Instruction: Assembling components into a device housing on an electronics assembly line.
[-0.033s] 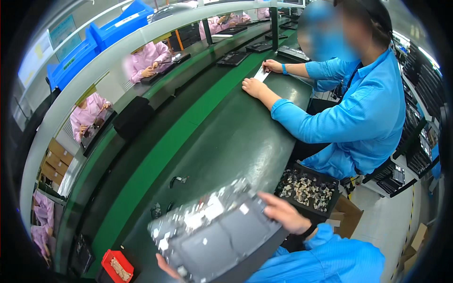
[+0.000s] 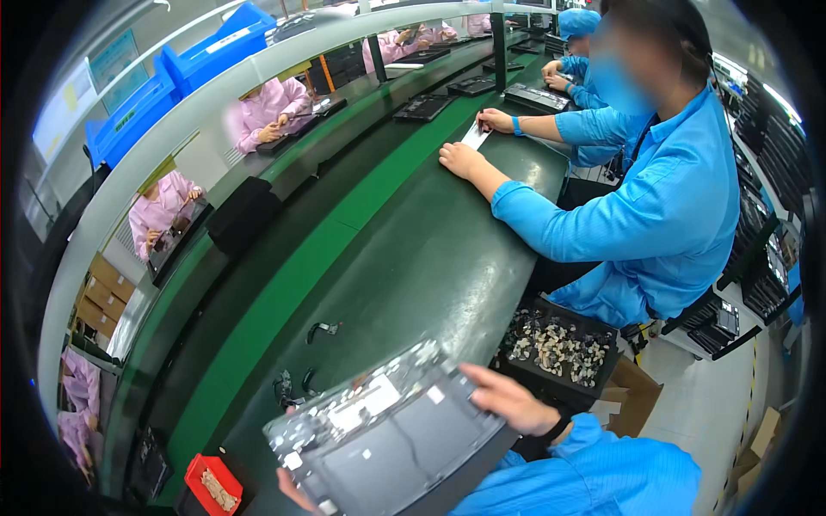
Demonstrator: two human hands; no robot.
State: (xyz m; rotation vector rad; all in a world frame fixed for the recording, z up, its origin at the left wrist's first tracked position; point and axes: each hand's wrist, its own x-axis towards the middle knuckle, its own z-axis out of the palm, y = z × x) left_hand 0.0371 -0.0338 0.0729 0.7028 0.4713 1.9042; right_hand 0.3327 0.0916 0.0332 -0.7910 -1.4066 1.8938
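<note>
Both my hands hold an opened flat electronic device point(image 2: 413, 451), like a tablet or laptop base, tilted above the near edge of the bench. Large dark battery panels fill its near part, and a circuit board with silvery patches runs along its far side. My right hand point(image 2: 516, 402) grips the right edge, fingers laid over the rim. Of my left hand point(image 2: 297, 492) only a little shows at the lower left corner; the device hides the rest. Just beyond lie small dark curved parts point(image 2: 323, 330) and a dark tangled piece point(image 2: 285, 389), which I cannot make out.
A red bin point(image 2: 225, 473) of small pale pieces stands at the lower left. To the right is a black crate point(image 2: 564, 348) full of small mixed parts. A co-worker in blue point(image 2: 637, 198) works farther along the green bench point(image 2: 404, 258). Others in pink sit across.
The device has shifted slightly left in my hands and looks less blurred. My right hand moved with it.
</note>
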